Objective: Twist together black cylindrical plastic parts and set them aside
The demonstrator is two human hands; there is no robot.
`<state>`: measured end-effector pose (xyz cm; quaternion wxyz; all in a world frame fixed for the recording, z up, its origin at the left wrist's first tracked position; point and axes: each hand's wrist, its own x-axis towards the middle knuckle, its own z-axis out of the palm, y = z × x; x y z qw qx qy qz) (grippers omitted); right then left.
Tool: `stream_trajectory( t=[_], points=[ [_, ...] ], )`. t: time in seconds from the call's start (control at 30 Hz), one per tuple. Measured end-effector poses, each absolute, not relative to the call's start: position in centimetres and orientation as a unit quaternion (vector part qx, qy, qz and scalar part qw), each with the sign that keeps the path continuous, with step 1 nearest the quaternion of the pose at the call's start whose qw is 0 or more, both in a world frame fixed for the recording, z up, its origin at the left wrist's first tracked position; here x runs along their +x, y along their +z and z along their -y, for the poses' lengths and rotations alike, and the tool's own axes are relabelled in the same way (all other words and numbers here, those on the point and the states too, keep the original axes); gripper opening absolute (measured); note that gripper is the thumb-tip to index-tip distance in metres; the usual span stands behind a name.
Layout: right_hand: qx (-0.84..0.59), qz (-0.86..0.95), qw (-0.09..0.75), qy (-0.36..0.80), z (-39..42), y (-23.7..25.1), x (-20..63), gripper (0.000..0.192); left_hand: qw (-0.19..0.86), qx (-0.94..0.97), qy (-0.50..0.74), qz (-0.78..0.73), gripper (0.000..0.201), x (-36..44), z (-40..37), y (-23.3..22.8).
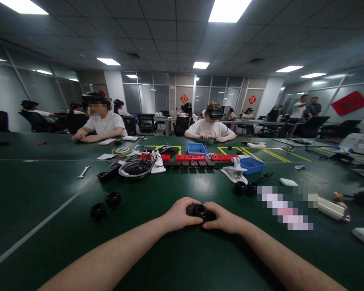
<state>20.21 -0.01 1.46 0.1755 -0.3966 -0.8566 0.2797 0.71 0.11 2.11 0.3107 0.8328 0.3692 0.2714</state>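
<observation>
In the head view, a small black ring-shaped part [199, 210] with a round opening on top is between my hands, low over the green table. My left hand [180, 214] is closed around its left side, thumb in front and fingers behind. From the right, my right hand [222, 218] curls its thumb and fingers about the same part, and its fingertips are partly hidden. Two similar black rings, a nearer one [98, 211] and a farther one [113, 199], lie to the left. More black round parts [240, 188] sit to the right, by a white clamp-like stand [235, 171].
A metal bowl [136, 174] with black cables, a black box [108, 173] and a wrench [83, 173] lie left. Red socket strips [191, 157] and a blue tray [253, 165] stand ahead. A silver cylinder [332, 209] lies right. Two people sit across the table.
</observation>
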Motion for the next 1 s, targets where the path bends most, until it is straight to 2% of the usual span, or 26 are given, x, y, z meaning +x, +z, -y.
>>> stream_trajectory(
  t=[0.1,0.27,0.53,0.63,0.73,0.83,0.93,1.0],
  points=[
    [-0.385,0.855,0.182,0.296,-0.1,1.5,20.4,0.036,0.314,0.837,0.272,-0.356,0.049,0.7,-0.1,2.3],
    [-0.407,0.847,0.188,0.287,-0.2,0.8,20.2,0.033,0.303,0.853,0.271,-0.327,0.040,0.7,0.0,2.5],
    [-0.351,0.863,0.171,0.322,-0.4,1.6,20.8,0.029,0.303,0.847,0.256,-0.354,0.041,0.8,0.0,2.1],
    [-0.384,0.848,0.182,0.315,-0.4,1.2,20.7,0.028,0.307,0.837,0.260,-0.371,0.041,1.0,0.2,2.0],
    [-0.460,0.826,0.193,0.262,0.0,0.4,20.0,0.032,0.304,0.825,0.275,-0.389,0.040,1.2,0.5,1.9],
    [-0.524,0.815,0.190,0.157,0.8,0.1,18.8,0.036,0.300,0.806,0.291,-0.419,0.040,1.4,0.8,1.8],
    [-0.540,0.821,0.171,0.070,1.6,0.4,17.9,0.039,0.302,0.795,0.297,-0.435,0.041,1.5,0.8,1.7],
    [-0.532,0.826,0.173,0.062,1.7,0.6,17.9,0.044,0.305,0.798,0.295,-0.429,0.042,1.4,0.7,1.6]
  ],
)
